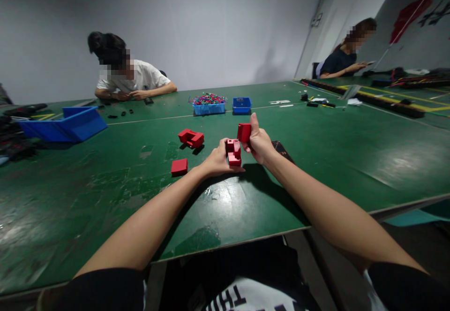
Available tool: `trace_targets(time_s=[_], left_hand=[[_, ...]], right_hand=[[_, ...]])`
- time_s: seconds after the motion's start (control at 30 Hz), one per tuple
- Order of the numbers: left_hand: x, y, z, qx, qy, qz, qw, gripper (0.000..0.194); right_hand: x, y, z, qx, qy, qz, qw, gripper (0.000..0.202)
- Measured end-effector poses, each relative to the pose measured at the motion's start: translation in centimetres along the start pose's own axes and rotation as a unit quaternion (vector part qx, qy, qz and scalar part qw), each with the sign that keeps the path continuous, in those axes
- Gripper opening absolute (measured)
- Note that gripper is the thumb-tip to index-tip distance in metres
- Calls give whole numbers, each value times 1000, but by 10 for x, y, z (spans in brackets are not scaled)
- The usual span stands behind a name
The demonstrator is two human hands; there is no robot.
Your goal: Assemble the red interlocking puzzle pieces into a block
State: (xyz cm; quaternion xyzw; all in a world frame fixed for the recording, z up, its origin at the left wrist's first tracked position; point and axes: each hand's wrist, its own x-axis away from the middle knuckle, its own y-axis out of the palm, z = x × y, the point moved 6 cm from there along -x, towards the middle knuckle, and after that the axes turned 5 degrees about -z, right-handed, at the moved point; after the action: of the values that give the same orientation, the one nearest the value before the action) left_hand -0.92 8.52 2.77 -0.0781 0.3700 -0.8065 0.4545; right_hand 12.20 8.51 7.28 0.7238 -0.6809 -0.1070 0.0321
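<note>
My left hand (218,160) is closed around a red notched block (234,152), its cut-out side turned to the right, just above the green table. Between the thumb and fingers of my right hand (259,141) is a flat red square piece (243,132), held upright close above the block's right side. Whether the two red parts touch, I cannot tell. To the left on the table lie another red notched block (191,138) and, nearer to me, a red rectangular piece (179,167).
A blue bin heaped with coloured wires (209,108) and a small blue tray (242,106) stand at the back. A large blue bin (66,125) is at far left. Behind my right hand lies a dark flat object (281,150). Two people sit at the tables' far sides.
</note>
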Motion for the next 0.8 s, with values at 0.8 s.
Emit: trace_targets(time_s=[0.8], left_hand=[[-1,0,0,12,20,2,1000,101]], right_hand=[[0,7,-2,-122,13,-34,992,25]])
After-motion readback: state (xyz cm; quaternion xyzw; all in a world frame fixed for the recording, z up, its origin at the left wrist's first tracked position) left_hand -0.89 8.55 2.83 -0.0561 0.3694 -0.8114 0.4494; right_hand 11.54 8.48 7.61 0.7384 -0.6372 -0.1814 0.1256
